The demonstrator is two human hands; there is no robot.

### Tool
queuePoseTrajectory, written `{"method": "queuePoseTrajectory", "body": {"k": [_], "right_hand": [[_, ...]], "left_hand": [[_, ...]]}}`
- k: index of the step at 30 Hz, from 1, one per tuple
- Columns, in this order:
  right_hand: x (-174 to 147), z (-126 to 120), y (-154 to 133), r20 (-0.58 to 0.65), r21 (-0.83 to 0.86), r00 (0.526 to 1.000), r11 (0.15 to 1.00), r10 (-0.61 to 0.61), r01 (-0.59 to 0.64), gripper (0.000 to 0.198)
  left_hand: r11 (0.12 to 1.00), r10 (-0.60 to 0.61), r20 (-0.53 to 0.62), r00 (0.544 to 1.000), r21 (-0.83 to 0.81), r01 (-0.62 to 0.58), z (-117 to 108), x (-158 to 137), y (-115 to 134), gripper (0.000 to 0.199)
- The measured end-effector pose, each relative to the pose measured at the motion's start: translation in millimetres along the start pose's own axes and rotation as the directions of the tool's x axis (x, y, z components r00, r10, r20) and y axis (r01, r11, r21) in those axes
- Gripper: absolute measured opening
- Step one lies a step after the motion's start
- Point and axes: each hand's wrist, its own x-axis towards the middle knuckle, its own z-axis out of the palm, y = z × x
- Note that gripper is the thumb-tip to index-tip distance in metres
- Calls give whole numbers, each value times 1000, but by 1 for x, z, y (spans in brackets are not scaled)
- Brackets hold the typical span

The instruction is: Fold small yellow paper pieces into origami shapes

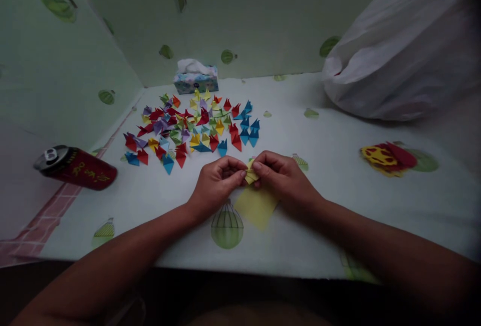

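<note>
Two bare arms (150,246) are held out over the white table (296,256). A small folded yellow paper (251,175) is pinched by both the left hand (221,178) and the right hand (283,175), just above a flat yellow sheet (258,206). Many bright paper birds (203,118) are already made and spread farther back. The pinched paper seems only partly folded, and the flat sheet looks not yet started.

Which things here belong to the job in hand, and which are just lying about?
In the job:
folded paper, in left hand and right hand
yellow sheet
paper birds, probably

Lying about, it seems:
can
tissue box
white bag
red-and-yellow thing, purpose unclear
</note>
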Motion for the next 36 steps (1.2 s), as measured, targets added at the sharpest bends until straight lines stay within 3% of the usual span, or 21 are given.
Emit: {"method": "queuePoseTrajectory", "body": {"k": [6,14,24,30,36], "right_hand": [[2,-2,-1,-4,-35,1000,999,15,-16,21],[3,-1,2,-32,-162,996,984,-85,79,19],[-1,1,1,-63,-219,991,970,-119,102,18],[0,1,2,-52,-214,989,969,-138,124,17],[-1,2,1,-58,-257,987,957,-152,132,17]], "left_hand": [[999,28,9,1000,28,-28,0,-1,-1,11],[1000,14,30,999,-4,-14,-1,0,0,13],[1000,-11,48,999,-12,11,-3,-2,3,24],[999,-43,17,999,-9,43,-1,0,3,18],[1000,-1,-3,1000,31,1,1,-1,3,13]]}}
